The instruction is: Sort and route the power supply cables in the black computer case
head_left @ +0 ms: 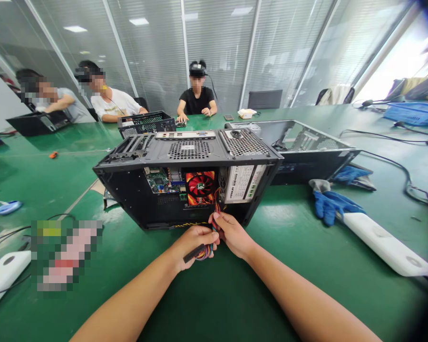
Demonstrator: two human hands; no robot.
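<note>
An open black computer case [185, 152] lies on its side on the green table [292, 247], showing a motherboard, a red fan [200, 186] and a grey power supply [243, 182]. A bundle of coloured cables [207, 249] comes out of the case's front edge. My left hand [191, 244] is closed around this bundle together with a black connector. My right hand [231, 233] pinches the same cables just beside it, close to the case.
A second open case [306, 149] lies behind on the right. Blue gloves [332, 204] and a white device [387, 244] rest at the right, cables [406, 175] beyond. White devices and wires sit at the left. Three people sit at the far side with other cases.
</note>
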